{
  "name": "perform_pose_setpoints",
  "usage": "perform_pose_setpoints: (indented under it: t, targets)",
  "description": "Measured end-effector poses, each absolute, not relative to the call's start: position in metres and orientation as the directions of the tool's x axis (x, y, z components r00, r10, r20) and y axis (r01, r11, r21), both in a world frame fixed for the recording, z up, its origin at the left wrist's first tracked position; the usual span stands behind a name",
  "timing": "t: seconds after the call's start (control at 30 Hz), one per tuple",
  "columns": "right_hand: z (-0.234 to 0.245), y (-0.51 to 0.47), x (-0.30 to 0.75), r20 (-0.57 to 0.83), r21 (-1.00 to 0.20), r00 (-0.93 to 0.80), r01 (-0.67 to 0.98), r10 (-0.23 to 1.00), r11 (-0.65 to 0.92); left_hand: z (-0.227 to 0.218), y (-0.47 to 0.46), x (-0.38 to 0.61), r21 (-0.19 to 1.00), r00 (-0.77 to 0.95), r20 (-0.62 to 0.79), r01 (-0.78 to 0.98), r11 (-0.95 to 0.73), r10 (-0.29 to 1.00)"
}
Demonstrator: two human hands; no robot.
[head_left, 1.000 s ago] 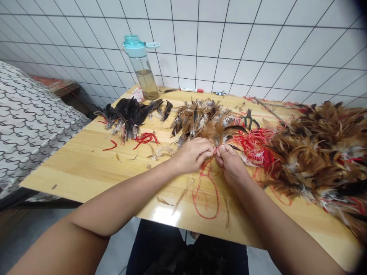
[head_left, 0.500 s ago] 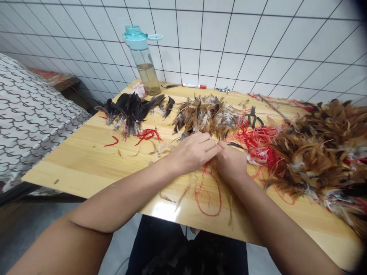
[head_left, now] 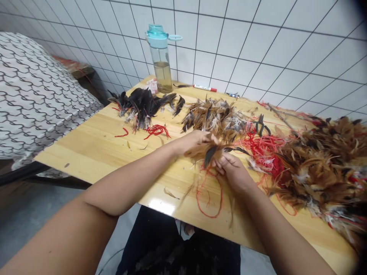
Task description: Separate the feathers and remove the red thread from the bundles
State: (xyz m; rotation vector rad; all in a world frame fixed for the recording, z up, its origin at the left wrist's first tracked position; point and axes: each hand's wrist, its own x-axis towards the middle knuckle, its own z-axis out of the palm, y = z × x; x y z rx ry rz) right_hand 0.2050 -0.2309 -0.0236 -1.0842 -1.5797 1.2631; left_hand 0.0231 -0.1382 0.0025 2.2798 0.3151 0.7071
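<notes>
A small bundle of brown feathers (head_left: 200, 151), one of them dark, is between my two hands over the wooden table. My left hand (head_left: 192, 140) is closed around its far side, its fingers partly hidden behind the feathers. With bent fingers, my right hand (head_left: 234, 172) pinches the bundle's right end. From just below, a loop of red string (head_left: 221, 194) hangs down and lies on the table between my forearms. Beyond my hands is a pile of brown and grey feathers (head_left: 213, 114).
Red string (head_left: 265, 149) lies tangled to the right, with black-handled snips (head_left: 261, 126) behind. A large heap of brown feathers (head_left: 318, 164) covers the right side. Black feathers (head_left: 143, 105), red cord pieces (head_left: 157, 131), a water bottle (head_left: 162, 65) and a marker (head_left: 204, 88) are farther back.
My hands, pressed together before, have turned and parted slightly, so the brown feather bundle now shows between them. The view has shifted a little to the left.
</notes>
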Motion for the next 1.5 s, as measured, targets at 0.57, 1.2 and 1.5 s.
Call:
perform_pose_setpoints:
  t: [0.57,1.2,1.5]
  targets:
    - [-0.019,-0.227,0.199,-0.242,-0.772,-0.235,-0.541,0.941,-0.333,-0.003,-0.168,0.043,0.291,0.667,0.65,0.225,-0.93,0.365]
    - [-0.012,-0.231,0.196,-0.274,-0.728,-0.341,-0.538,0.899,-0.426,-0.006,-0.175,0.049,0.958,0.644,0.287,-0.2,-0.206,0.709]
    - [-0.014,-0.231,0.197,-0.281,-0.767,-0.4,-0.453,0.872,-0.455,0.003,-0.178,0.05,0.99,0.658,0.103,-0.137,-0.016,0.746]
